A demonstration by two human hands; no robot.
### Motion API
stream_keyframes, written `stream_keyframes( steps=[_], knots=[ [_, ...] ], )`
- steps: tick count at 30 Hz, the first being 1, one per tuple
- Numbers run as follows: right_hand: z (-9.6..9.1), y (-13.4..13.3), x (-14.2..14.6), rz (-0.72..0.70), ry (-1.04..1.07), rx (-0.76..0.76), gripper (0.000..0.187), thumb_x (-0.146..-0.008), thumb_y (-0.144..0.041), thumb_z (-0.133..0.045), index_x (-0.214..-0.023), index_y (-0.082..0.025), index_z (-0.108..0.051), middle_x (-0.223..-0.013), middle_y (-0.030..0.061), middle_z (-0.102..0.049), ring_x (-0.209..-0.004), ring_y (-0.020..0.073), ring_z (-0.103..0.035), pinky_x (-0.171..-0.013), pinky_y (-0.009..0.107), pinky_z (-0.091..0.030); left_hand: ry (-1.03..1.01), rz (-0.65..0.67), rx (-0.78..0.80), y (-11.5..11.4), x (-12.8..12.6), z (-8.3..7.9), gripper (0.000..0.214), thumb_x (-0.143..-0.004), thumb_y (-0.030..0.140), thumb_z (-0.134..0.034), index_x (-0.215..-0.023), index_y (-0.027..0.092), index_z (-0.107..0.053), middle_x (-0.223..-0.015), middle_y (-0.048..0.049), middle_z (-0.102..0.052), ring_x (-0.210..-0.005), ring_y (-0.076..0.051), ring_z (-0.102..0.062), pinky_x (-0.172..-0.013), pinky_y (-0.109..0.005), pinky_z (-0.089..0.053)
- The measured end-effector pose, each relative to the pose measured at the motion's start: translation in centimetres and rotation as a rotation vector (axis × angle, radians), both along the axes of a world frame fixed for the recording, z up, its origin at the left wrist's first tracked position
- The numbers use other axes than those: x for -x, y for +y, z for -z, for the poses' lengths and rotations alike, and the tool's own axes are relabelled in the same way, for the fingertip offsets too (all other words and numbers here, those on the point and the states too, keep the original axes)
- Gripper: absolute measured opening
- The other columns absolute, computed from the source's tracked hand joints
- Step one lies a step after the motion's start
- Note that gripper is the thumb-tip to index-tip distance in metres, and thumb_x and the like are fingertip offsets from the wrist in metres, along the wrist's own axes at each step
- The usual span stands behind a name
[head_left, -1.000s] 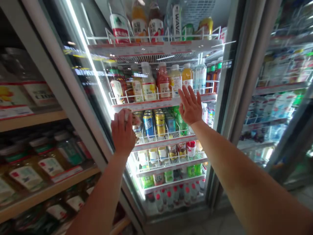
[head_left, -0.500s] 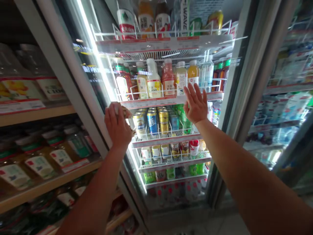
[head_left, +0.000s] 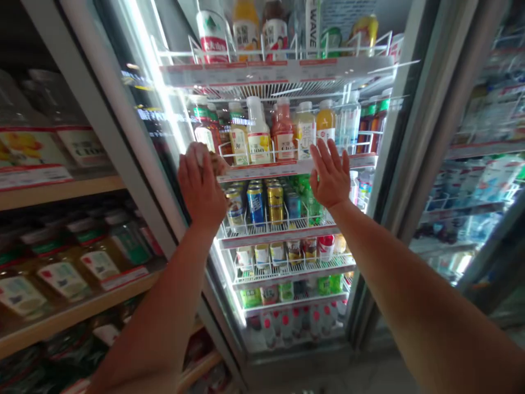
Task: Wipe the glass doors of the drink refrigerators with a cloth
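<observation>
My left hand (head_left: 200, 189) is closed over a crumpled cloth (head_left: 214, 160), pale with brown patches, and presses it to the left part of the glass door (head_left: 158, 117) of a lit drinks fridge. Most of the cloth is hidden under the fingers. My right hand (head_left: 332, 174) lies flat on the same glass further right, fingers spread, holding nothing. Behind the pane stand bottles (head_left: 258, 134) on one shelf and drink cans (head_left: 255, 203) on the shelf below.
A wooden shelf unit (head_left: 82, 191) with rows of bottles stands close on the left. The metal door frame (head_left: 414, 120) runs down the right side, and a second fridge (head_left: 479, 148) with stocked shelves is beyond it. Small red-capped bottles (head_left: 287, 325) stand at the fridge bottom.
My left hand has slid upward on the glass with the cloth. My right hand stays flat in nearly the same place.
</observation>
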State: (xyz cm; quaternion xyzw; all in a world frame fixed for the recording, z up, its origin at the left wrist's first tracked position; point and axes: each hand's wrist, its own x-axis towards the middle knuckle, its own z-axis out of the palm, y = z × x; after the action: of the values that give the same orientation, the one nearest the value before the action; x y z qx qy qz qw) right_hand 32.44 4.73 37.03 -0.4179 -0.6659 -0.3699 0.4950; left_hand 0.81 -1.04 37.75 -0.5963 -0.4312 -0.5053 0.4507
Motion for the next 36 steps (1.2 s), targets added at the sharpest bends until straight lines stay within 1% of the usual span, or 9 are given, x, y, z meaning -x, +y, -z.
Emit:
stream_keyframes(
  steps=[3, 9, 14, 16, 18, 22, 29, 33, 36],
  knots=[
    [-0.1, -0.1, 0.0, -0.002, 0.004, 0.031, 0.061, -0.101, -0.030, -0.031, -0.162, -0.023, -0.036, -0.169, 0.0028, -0.029, -0.160, 0.0243, -0.019, -0.132, 0.056, -0.015, -0.053, 0.014, 0.003, 0.7, -0.9, -3.3, 0.059, -0.104, 0.018, -0.036, -0.163, 0.010, -0.033, -0.173, -0.0057, -0.020, -0.161, -0.027, -0.009, -0.134, -0.053, -0.014],
    [-0.3, -0.7, 0.1, 0.033, -0.006, 0.058, 0.060, -0.103, -0.031, -0.030, -0.162, -0.024, -0.035, -0.169, 0.0004, -0.027, -0.161, 0.0213, -0.017, -0.133, 0.052, -0.014, 0.052, 0.084, 0.082, 1.8, -4.7, -3.3, 0.055, -0.104, 0.016, -0.037, -0.160, 0.011, -0.040, -0.171, -0.0101, -0.024, -0.162, -0.025, -0.007, -0.135, -0.053, -0.013],
    [-0.2, -0.6, 0.1, 0.051, 0.003, 0.036, 0.059, -0.102, -0.030, -0.029, -0.160, -0.026, -0.039, -0.167, 0.0000, -0.032, -0.160, 0.0206, -0.021, -0.131, 0.053, -0.017, 0.045, 0.084, 0.089, 2.1, -6.1, -5.2, 0.059, -0.107, 0.016, -0.037, -0.165, 0.018, -0.029, -0.174, -0.0036, -0.015, -0.162, -0.021, 0.000, -0.136, -0.049, -0.007],
    [0.0, -0.3, -0.1, 0.046, 0.033, 0.005, 0.059, -0.102, -0.031, -0.028, -0.159, -0.026, -0.041, -0.166, 0.0013, -0.034, -0.158, 0.0201, -0.025, -0.131, 0.054, -0.016, 0.061, 0.093, 0.055, 2.1, -7.2, -4.3, 0.059, -0.107, 0.014, -0.035, -0.165, 0.018, -0.029, -0.174, -0.0049, -0.015, -0.162, -0.021, 0.001, -0.136, -0.049, -0.008],
    [0.2, 0.2, -0.2, 0.043, 0.111, -0.041, 0.059, -0.102, -0.032, -0.026, -0.158, -0.022, -0.042, -0.166, 0.0051, -0.036, -0.157, 0.0207, -0.028, -0.131, 0.056, -0.015, 0.147, 0.112, 0.031, 2.1, -8.5, -2.1, 0.058, -0.106, 0.010, -0.035, -0.163, 0.015, -0.034, -0.172, -0.0091, -0.023, -0.162, -0.024, -0.002, -0.135, -0.051, -0.012],
    [0.3, 0.8, -0.5, 0.048, 0.213, -0.073, 0.061, -0.101, -0.031, -0.024, -0.158, -0.015, -0.041, -0.165, 0.0115, -0.035, -0.157, 0.0236, -0.028, -0.129, 0.057, -0.020, 0.391, 0.160, 0.057, 2.2, -10.0, 2.1, 0.057, -0.104, 0.006, -0.038, -0.159, 0.018, -0.045, -0.166, -0.0067, -0.036, -0.161, -0.022, -0.013, -0.134, -0.045, -0.018],
    [0.2, 0.6, -0.6, 0.030, 0.225, -0.023, 0.062, -0.099, -0.027, -0.024, -0.158, -0.017, -0.042, -0.165, 0.0101, -0.035, -0.158, 0.0236, -0.026, -0.129, 0.054, -0.021, 0.296, 0.110, 0.056, 1.9, -10.7, 3.9, 0.057, -0.104, 0.008, -0.041, -0.161, 0.016, -0.042, -0.167, -0.0106, -0.033, -0.161, -0.028, -0.011, -0.133, -0.052, -0.020],
    [0.2, 0.5, -0.5, -0.003, 0.227, -0.033, 0.063, -0.099, -0.028, -0.025, -0.159, -0.018, -0.040, -0.165, 0.0102, -0.037, -0.158, 0.0246, -0.027, -0.129, 0.057, -0.020, 0.508, 0.158, 0.053, 1.6, -11.2, 7.3, 0.051, -0.105, 0.009, -0.045, -0.155, 0.014, -0.049, -0.164, -0.0080, -0.041, -0.160, -0.025, -0.015, -0.134, -0.044, -0.021],
    [0.2, 0.5, -0.4, 0.027, 0.220, -0.057, 0.062, -0.100, -0.028, -0.024, -0.158, -0.016, -0.042, -0.164, 0.0108, -0.038, -0.157, 0.0239, -0.027, -0.128, 0.055, -0.023, 0.600, 0.166, 0.044, 1.5, -10.4, 7.8, 0.051, -0.105, 0.009, -0.047, -0.155, 0.017, -0.050, -0.162, -0.0048, -0.044, -0.159, -0.023, -0.020, -0.134, -0.043, -0.020]
  ],
)
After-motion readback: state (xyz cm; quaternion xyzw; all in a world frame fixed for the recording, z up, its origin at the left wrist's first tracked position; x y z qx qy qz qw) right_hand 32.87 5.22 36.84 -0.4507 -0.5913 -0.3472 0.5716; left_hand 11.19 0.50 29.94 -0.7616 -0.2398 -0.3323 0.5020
